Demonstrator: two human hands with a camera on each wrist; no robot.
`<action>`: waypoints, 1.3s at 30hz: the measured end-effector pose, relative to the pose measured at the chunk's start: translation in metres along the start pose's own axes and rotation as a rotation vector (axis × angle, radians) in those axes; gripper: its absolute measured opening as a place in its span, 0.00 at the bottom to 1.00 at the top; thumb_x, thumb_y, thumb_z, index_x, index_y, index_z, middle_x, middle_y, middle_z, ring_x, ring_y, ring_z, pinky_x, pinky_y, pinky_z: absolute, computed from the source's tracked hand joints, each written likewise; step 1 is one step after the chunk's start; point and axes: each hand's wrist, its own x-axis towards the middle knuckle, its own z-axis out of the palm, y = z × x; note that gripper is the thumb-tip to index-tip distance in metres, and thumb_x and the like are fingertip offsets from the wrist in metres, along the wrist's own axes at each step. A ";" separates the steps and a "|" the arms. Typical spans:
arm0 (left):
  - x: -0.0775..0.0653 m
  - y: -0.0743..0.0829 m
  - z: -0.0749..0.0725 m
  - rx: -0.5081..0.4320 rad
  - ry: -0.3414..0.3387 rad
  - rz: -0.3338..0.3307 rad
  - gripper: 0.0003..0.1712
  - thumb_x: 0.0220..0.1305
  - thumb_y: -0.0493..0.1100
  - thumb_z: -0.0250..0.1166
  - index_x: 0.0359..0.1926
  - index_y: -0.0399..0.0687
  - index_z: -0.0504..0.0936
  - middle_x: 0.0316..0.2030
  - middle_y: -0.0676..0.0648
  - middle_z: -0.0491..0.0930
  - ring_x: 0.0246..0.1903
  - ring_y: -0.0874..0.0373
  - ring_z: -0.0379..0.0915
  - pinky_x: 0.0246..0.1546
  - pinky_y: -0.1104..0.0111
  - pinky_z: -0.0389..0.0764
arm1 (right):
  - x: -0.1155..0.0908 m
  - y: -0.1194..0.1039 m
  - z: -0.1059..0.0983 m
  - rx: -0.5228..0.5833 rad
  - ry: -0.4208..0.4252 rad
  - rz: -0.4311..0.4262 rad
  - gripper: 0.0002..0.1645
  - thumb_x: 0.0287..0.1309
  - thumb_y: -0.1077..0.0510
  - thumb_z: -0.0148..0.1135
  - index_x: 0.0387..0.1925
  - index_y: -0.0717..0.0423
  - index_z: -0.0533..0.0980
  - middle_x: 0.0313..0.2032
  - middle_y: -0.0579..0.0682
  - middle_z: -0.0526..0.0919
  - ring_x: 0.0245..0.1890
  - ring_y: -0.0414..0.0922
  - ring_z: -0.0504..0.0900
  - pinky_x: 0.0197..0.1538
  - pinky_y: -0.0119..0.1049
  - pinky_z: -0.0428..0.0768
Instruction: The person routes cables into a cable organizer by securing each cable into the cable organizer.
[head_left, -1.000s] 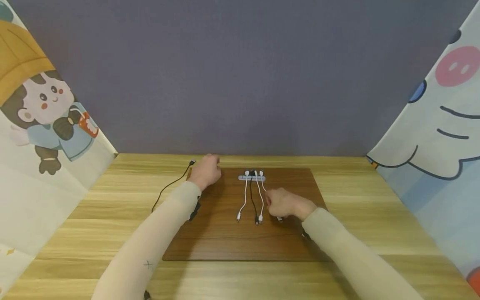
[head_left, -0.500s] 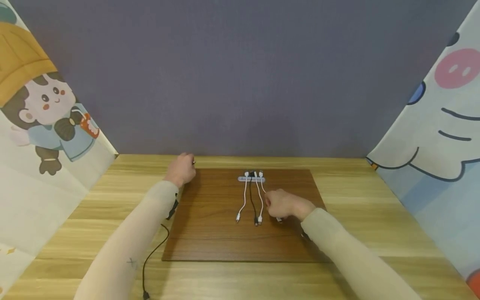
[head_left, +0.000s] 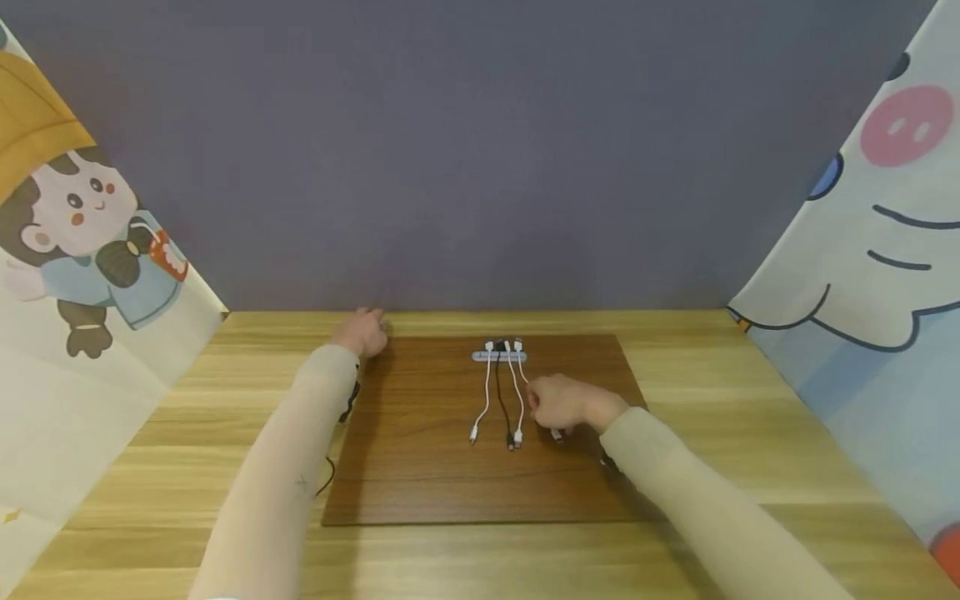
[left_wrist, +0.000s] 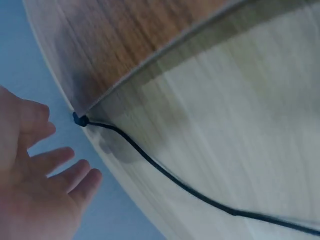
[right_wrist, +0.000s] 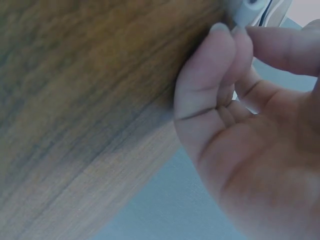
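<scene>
In the head view my left hand (head_left: 362, 332) is at the far left corner of the brown board. The left wrist view has its fingers (left_wrist: 80, 177) spread and loosely bent with nothing between them, beside the plug (left_wrist: 80, 119) of a black cable (left_wrist: 165, 172). That plug lies at the board's corner. My right hand (head_left: 562, 402) is over the right part of the board, pinching the rightmost white USB cable, whose connector (head_left: 557, 435) shows below the hand. Close to the fingertips in the right wrist view is a white connector (right_wrist: 247, 11).
A pale cable clip strip (head_left: 480, 357) sits near the board's back edge, with several cables in it. Two white cables (head_left: 487, 400) and a black one (head_left: 502, 400) run forward from it. The brown board (head_left: 420, 475) lies on a light wood table (head_left: 165, 467), with a grey panel (head_left: 480, 167) behind.
My left hand has moved left from above the board's back edge to its far left corner, and its fingers have come away from the black cable's plug. The right hand has stayed in place.
</scene>
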 end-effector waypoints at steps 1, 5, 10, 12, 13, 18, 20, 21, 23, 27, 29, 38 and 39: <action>0.002 0.001 0.000 0.007 -0.017 0.004 0.32 0.75 0.39 0.38 0.77 0.32 0.54 0.76 0.29 0.50 0.75 0.32 0.44 0.74 0.45 0.49 | 0.000 0.000 0.000 0.006 -0.002 0.001 0.06 0.65 0.67 0.51 0.33 0.56 0.72 0.26 0.51 0.75 0.19 0.43 0.74 0.23 0.35 0.78; 0.006 0.005 0.002 0.022 -0.072 0.012 0.34 0.71 0.36 0.38 0.76 0.33 0.57 0.75 0.30 0.55 0.75 0.33 0.48 0.74 0.47 0.52 | -0.002 -0.002 -0.002 0.038 -0.016 0.013 0.08 0.66 0.68 0.48 0.34 0.56 0.72 0.26 0.50 0.73 0.20 0.42 0.71 0.24 0.35 0.78; 0.009 0.006 0.005 0.048 -0.044 0.001 0.29 0.70 0.35 0.45 0.70 0.30 0.67 0.68 0.28 0.66 0.69 0.32 0.60 0.70 0.47 0.62 | -0.004 -0.005 -0.002 0.049 -0.018 0.018 0.08 0.65 0.68 0.49 0.33 0.56 0.72 0.27 0.50 0.73 0.21 0.42 0.70 0.24 0.35 0.78; 0.009 0.004 0.007 0.054 -0.009 0.000 0.27 0.69 0.34 0.48 0.67 0.29 0.71 0.66 0.27 0.69 0.67 0.32 0.64 0.69 0.47 0.65 | -0.004 -0.005 -0.001 0.050 -0.018 0.021 0.08 0.65 0.69 0.49 0.33 0.56 0.72 0.27 0.51 0.73 0.21 0.42 0.71 0.25 0.35 0.78; 0.009 0.003 0.007 0.054 0.008 0.000 0.26 0.69 0.34 0.50 0.65 0.28 0.72 0.65 0.27 0.70 0.66 0.32 0.65 0.67 0.47 0.66 | -0.004 -0.005 -0.001 0.050 -0.018 0.021 0.08 0.65 0.69 0.49 0.33 0.56 0.72 0.27 0.51 0.73 0.22 0.42 0.71 0.25 0.35 0.78; 0.008 -0.002 0.008 0.042 0.090 0.003 0.20 0.67 0.33 0.58 0.58 0.28 0.78 0.59 0.27 0.72 0.59 0.34 0.72 0.59 0.46 0.75 | -0.004 -0.006 0.000 0.046 -0.022 0.018 0.07 0.66 0.69 0.49 0.35 0.57 0.72 0.28 0.52 0.74 0.22 0.43 0.71 0.26 0.36 0.79; 0.008 -0.002 0.007 0.042 0.116 0.005 0.19 0.66 0.33 0.61 0.56 0.28 0.78 0.57 0.27 0.72 0.55 0.34 0.74 0.56 0.46 0.77 | -0.004 -0.006 0.000 0.040 -0.023 0.018 0.08 0.67 0.68 0.48 0.35 0.57 0.72 0.28 0.52 0.74 0.22 0.43 0.71 0.26 0.37 0.79; 0.008 -0.002 0.006 0.045 0.127 0.006 0.19 0.65 0.33 0.62 0.56 0.28 0.78 0.56 0.27 0.73 0.54 0.34 0.75 0.55 0.46 0.78 | -0.004 -0.006 0.000 0.038 -0.023 0.017 0.08 0.66 0.69 0.48 0.35 0.57 0.72 0.28 0.52 0.74 0.22 0.43 0.71 0.26 0.37 0.79; 0.008 0.000 0.005 0.055 0.139 0.010 0.19 0.64 0.32 0.63 0.56 0.28 0.78 0.56 0.28 0.73 0.53 0.33 0.76 0.54 0.45 0.78 | -0.003 -0.005 0.000 0.033 -0.024 0.015 0.08 0.67 0.68 0.48 0.35 0.57 0.73 0.28 0.51 0.74 0.21 0.43 0.71 0.25 0.36 0.78; 0.007 0.004 -0.001 0.060 0.154 0.035 0.26 0.65 0.32 0.66 0.63 0.29 0.73 0.59 0.28 0.72 0.56 0.33 0.74 0.58 0.45 0.76 | -0.002 -0.003 0.000 0.023 -0.017 0.004 0.09 0.66 0.68 0.48 0.34 0.56 0.73 0.28 0.51 0.75 0.21 0.42 0.71 0.25 0.35 0.76; 0.006 0.008 -0.003 0.054 0.155 0.056 0.31 0.67 0.35 0.67 0.67 0.30 0.70 0.63 0.28 0.70 0.60 0.33 0.71 0.61 0.44 0.73 | -0.002 -0.002 0.000 0.022 -0.013 -0.001 0.08 0.67 0.68 0.48 0.34 0.56 0.73 0.27 0.51 0.74 0.20 0.42 0.71 0.24 0.34 0.76; -0.004 0.029 -0.021 -0.064 0.182 0.130 0.19 0.65 0.32 0.54 0.56 0.34 0.79 0.52 0.35 0.75 0.52 0.38 0.74 0.52 0.47 0.77 | -0.004 0.000 0.003 0.023 0.069 -0.037 0.07 0.66 0.66 0.56 0.30 0.55 0.73 0.25 0.49 0.76 0.21 0.42 0.74 0.25 0.34 0.76; -0.005 0.032 -0.023 -0.094 0.190 0.139 0.18 0.65 0.32 0.54 0.54 0.34 0.79 0.51 0.36 0.76 0.50 0.39 0.74 0.50 0.48 0.77 | -0.005 0.000 0.003 0.016 0.079 -0.045 0.07 0.65 0.66 0.57 0.30 0.55 0.73 0.25 0.49 0.76 0.21 0.42 0.74 0.26 0.35 0.76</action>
